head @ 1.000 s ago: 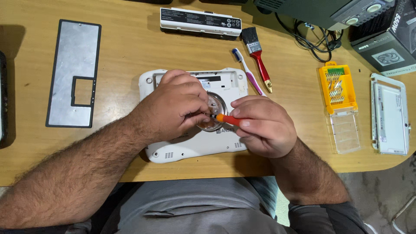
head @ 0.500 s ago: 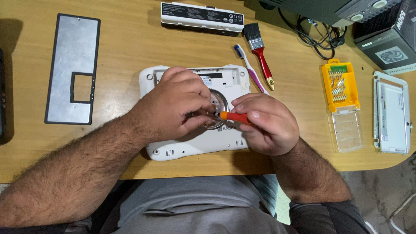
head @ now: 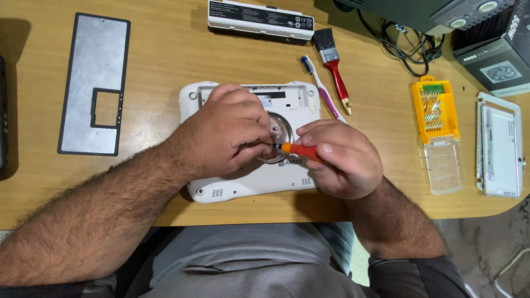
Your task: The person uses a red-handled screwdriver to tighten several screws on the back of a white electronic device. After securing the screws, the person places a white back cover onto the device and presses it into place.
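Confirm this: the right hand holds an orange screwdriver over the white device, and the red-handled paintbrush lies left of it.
Not quite. The head view shows the paintbrush lying right of the white device. The right hand does hold the orange screwdriver.

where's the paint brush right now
In the head view, the red-handled paint brush lies upper right of the white device, beside the toothbrush.

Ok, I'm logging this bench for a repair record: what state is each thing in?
White device: lying back-up, cover off, round part exposed.
Orange screwdriver: held in right hand, tip at the round part.
Left hand: resting on the device.
Bit case: open, clear lid flat.
Paintbrush: lying unused.
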